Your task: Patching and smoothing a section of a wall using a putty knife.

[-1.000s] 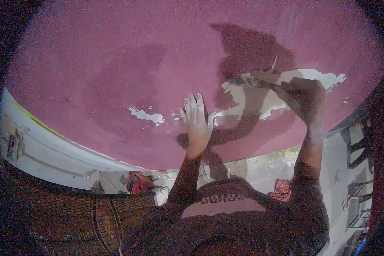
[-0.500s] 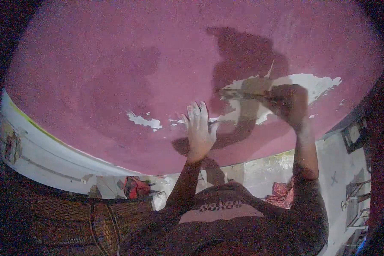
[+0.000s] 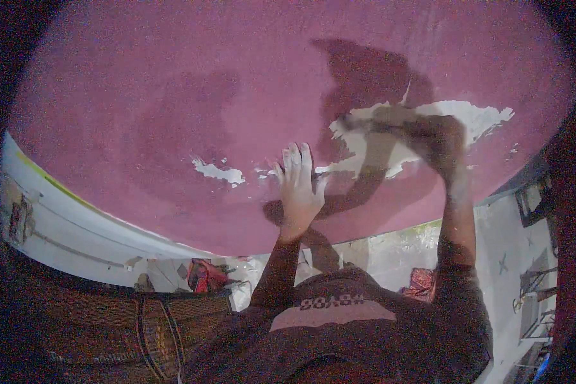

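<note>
Risks 1st: R hand (image 3: 440, 142) has a dark tool (image 3: 372, 125) out over the white patch (image 3: 470, 118) on the pink wall (image 3: 269, 77); if the edge digs in, it could gouge the wall or tear the patch's ragged rim wider. Cause would be too steep an angle or too much push. Shadow (image 3: 371, 67) falls across part of the patch, so edge could be easy to misjudge. L hand (image 3: 301, 189) is near, down-L of the tool; a slip that way could nick it.

Pos: tool sticks out L of R hand, roughly level, far end near patch's L end, apart from L hand. R hand is closed round tool's R end; blur + shadow, so can't tell exact finger placement or if the edge touches the wall. L hand: fingers up, a bit spread, thumb out R, looks braced flat on wall; small patch (image 3: 219, 173) to its L.
</note>
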Action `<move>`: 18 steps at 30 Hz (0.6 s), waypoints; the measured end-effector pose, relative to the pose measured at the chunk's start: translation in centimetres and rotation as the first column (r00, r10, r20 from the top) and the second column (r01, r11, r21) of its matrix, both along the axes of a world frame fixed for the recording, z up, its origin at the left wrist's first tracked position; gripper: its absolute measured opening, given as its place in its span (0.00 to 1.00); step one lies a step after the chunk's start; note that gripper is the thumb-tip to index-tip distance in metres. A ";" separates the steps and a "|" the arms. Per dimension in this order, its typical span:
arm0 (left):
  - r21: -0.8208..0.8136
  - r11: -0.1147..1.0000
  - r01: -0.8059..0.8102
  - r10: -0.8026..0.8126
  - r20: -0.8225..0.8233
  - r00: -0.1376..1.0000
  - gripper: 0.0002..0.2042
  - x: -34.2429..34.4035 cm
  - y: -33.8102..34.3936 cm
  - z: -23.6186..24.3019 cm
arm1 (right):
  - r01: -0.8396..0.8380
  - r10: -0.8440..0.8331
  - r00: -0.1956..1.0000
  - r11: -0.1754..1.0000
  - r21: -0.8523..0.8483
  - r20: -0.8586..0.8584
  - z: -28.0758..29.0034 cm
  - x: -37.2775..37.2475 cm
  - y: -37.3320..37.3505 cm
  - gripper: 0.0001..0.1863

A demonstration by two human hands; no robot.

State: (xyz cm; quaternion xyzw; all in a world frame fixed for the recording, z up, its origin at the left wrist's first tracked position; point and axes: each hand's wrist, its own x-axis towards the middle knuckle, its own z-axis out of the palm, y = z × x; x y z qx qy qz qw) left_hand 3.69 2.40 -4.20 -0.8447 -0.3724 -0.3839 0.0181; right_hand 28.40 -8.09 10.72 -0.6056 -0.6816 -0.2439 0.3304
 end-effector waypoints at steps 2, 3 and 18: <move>-0.038 0.999 0.000 0.000 0.000 1.000 0.41 0.3 -0.1 0.4 | 0.132 -0.104 0.978 0.980 -0.147 0.182 -1.8 -0.2 1.0 0.13; -0.037 0.999 0.000 0.000 0.001 1.000 0.41 0.2 -0.1 0.3 | 0.085 -0.052 0.978 0.984 -0.157 0.204 -2.2 -0.1 1.2 0.13; -0.065 0.998 0.017 -0.010 0.095 0.995 0.36 0.7 -0.7 0.3 | 0.144 -0.148 0.975 0.989 0.033 0.169 -0.7 0.1 -0.6 0.13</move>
